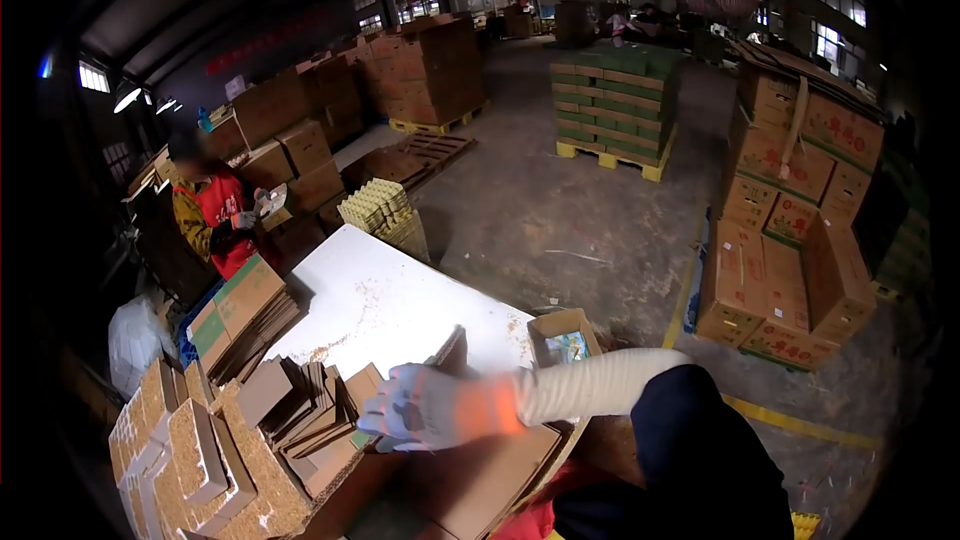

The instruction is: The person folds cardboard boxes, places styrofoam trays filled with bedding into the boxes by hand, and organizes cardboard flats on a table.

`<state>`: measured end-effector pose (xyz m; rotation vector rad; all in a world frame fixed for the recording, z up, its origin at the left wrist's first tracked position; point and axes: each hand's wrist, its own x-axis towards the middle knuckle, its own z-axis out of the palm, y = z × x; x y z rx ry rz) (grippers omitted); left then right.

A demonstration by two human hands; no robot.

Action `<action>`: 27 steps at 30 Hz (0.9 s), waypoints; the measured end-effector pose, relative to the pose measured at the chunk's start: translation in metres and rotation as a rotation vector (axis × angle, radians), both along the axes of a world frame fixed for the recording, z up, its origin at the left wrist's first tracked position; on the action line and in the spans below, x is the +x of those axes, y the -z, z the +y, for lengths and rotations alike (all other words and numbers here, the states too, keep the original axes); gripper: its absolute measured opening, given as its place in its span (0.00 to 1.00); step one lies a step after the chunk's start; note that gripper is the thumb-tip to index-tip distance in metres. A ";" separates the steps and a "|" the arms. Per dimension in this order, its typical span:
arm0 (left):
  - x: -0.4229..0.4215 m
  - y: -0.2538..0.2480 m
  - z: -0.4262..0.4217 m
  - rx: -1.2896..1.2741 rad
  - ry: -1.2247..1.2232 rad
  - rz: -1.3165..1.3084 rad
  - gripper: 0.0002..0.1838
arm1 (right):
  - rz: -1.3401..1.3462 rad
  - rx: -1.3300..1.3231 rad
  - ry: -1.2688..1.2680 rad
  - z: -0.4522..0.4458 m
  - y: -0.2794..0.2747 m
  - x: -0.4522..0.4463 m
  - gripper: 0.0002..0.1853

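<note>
A grey-blue glove with an orange cuff covers my right hand (425, 407), slightly blurred, which reaches leftward over an open cardboard box (480, 485) at the near edge of the white table (380, 290). Its fingers point at a bundle of brown cardboard pieces (310, 405) standing in a box; whether they touch them is unclear. A dark cardboard flap (452, 348) rises behind the hand. Left of the bundle lie grey-edged trays filled with tan granular material (195, 450). My left hand does not show.
A co-worker in a red apron (222, 202) stands at the left, holding something light. Folded cardboard (235, 315) and egg trays (378, 208) lie around the table. A small box (565, 335) sits at its right corner. Stacked cartons (785, 240) stand at the right.
</note>
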<state>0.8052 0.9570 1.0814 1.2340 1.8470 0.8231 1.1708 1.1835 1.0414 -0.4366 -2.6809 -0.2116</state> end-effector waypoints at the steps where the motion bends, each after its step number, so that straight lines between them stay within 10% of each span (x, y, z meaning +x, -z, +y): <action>1: -0.010 -0.001 0.012 -0.041 0.069 -0.076 0.34 | 0.169 0.073 -0.091 0.010 0.015 -0.007 0.22; 5: -0.038 0.010 0.049 0.003 -0.066 0.171 0.19 | 0.130 -0.166 -0.068 0.060 0.017 -0.025 0.12; 8: 0.009 -0.015 0.074 0.508 0.054 0.909 0.33 | -0.081 -0.018 -0.029 0.069 -0.009 -0.030 0.27; 14: 0.087 0.024 0.144 0.754 0.108 1.190 0.41 | -0.250 -0.397 0.090 0.109 -0.025 -0.051 0.35; 27: 0.125 0.026 0.085 0.851 0.110 1.126 0.32 | -0.575 -0.572 0.003 0.133 -0.058 -0.109 0.39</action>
